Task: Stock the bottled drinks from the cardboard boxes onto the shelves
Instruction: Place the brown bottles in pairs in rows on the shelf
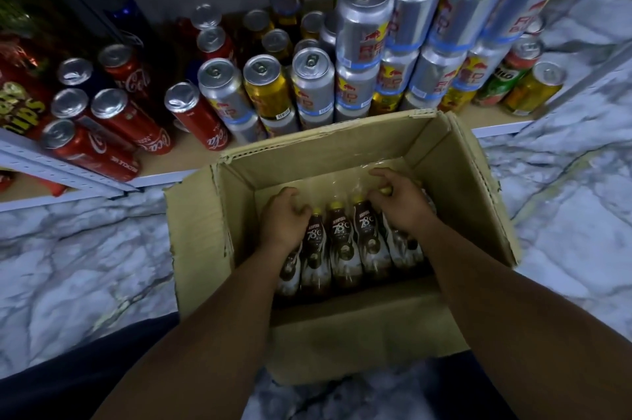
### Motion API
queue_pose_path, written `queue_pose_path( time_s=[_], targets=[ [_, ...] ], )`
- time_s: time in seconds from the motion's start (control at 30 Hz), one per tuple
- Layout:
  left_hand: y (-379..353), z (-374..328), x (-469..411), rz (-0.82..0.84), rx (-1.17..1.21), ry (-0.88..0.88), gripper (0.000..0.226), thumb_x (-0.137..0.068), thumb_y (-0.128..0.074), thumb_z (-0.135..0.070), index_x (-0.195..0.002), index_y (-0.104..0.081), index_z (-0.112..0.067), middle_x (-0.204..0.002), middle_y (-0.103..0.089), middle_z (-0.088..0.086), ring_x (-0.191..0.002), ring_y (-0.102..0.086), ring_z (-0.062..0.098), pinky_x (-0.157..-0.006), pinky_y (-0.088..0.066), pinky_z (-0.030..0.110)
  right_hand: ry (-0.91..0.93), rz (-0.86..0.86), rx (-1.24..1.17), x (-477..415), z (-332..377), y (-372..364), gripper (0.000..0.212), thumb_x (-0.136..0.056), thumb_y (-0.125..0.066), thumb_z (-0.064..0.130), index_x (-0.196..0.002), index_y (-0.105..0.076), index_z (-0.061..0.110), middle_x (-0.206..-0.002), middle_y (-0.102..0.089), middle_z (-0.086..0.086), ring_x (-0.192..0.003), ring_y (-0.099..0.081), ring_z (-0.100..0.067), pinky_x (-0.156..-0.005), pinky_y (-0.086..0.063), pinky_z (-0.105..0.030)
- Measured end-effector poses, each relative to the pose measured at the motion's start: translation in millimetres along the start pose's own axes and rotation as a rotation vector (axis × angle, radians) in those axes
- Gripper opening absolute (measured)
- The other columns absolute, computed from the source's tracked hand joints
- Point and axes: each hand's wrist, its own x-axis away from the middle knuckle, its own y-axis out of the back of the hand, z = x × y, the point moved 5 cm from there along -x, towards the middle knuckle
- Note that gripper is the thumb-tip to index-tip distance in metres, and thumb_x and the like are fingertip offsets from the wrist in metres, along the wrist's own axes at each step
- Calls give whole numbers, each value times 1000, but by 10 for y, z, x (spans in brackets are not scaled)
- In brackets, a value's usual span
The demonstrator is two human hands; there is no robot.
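Observation:
An open cardboard box [205, 231] stands on the marbled floor in front of the low shelf [164, 166]. Inside it lie several brown coffee bottles [343, 248] with yellow caps, side by side under clear plastic wrap [342, 180]. My left hand [284, 217] is down in the box, fingers curled over the top of the leftmost bottle. My right hand [396, 200] is closed around the cap end of a bottle at the right of the row, which it mostly hides.
The shelf behind the box is packed with red cola cans [191, 118] on the left, stacked silver energy-drink cans [369, 26] in the middle and right, and green cans [509, 77] at far right. Snack bags [17, 101] sit at far left. Marbled floor [85, 265] surrounds the box.

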Motion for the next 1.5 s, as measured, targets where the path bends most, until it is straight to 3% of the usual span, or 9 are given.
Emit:
queue_pose_path(
  time_s=[0.1,0.2,0.37,0.53,0.7,0.97,1.2,1.33,1.5],
  targets=[
    [-6,-37,83,-1,75,-29,41,-96,-67,-16,-136,-59,-23,-95,-65,-4,-77,-59,7,-78,-44,23,2,1,-38,25,2,-12,36,-95,-70,33,-130,-61,35,-118,-59,3,-110,-58,-19,-92,-51,-34],
    [-20,-49,141,14,162,-51,49,-97,-64,-13,-142,-53,-31,-80,-68,-2,-75,-67,21,-71,-56,35,-12,-26,-87,65,4,-20,23,-92,-74,36,-112,-65,31,-109,-60,12,-103,-62,-17,-88,-56,-36],
    [70,-130,246,0,209,-88,36,-95,-68,-17,-130,-62,-25,-76,-69,7,-72,-68,22,-67,-52,27,13,-35,-58,248,122,-2,26,-94,-73,33,-119,-66,29,-98,-62,14,-86,-65,-15,-79,-56,-35],
    [188,-243,449,-35,221,-167,24,-95,-69,-16,-118,-67,-21,-67,-67,12,-63,-65,29,-65,-55,39,48,-140,-67,532,183,63,12,-91,-75,32,-101,-71,28,-83,-62,15,-68,-55,-3,-59,-42,-22],
    [531,-636,702,-103,279,-281,19,-98,-66,-21,-115,-65,-26,-66,-65,7,-57,-60,21,-56,-48,30,128,-265,-84,879,477,216,9,-90,-76,33,-96,-70,30,-79,-61,14,-77,-60,-12,-71,-53,-33],
    [1259,-1179,1303,-251,376,-472,11,-98,-67,-24,-110,-68,-24,-62,-53,-3,-57,-53,9,-54,-41,23,348,-373,-171,1586,1246,467,6,-91,-75,32,-87,-71,32,-86,-70,15,-74,-66,-5,-67,-54,-30],
    [1978,-1538,2043,-370,439,-668,10,-99,-68,-22,-108,-70,-18,-70,-59,-7,-66,-59,11,-62,-48,34,550,-425,-149,2391,2043,610,8,-95,-72,35,-92,-71,27,-92,-67,17,-88,-61,0,-70,-43,-12],
    [2492,-1779,2490,-469,459,-746,14,-96,-71,-24,-108,-71,-16,-68,-60,-9,-65,-61,3,-60,-46,18,645,-484,-174,2815,2498,715,11,-94,-72,36,-91,-73,26,-86,-69,12,-82,-64,-7,-72,-47,-23],
    [3095,-2099,2909,-542,496,-830,8,-96,-70,-28,-104,-69,-25,-62,-62,-1,-63,-63,13,-62,-50,30,769,-552,-217,3207,3126,864,11,-91,-73,37,-84,-75,28,-84,-73,8,-81,-69,-14,-76,-58,-39]
  ],
)
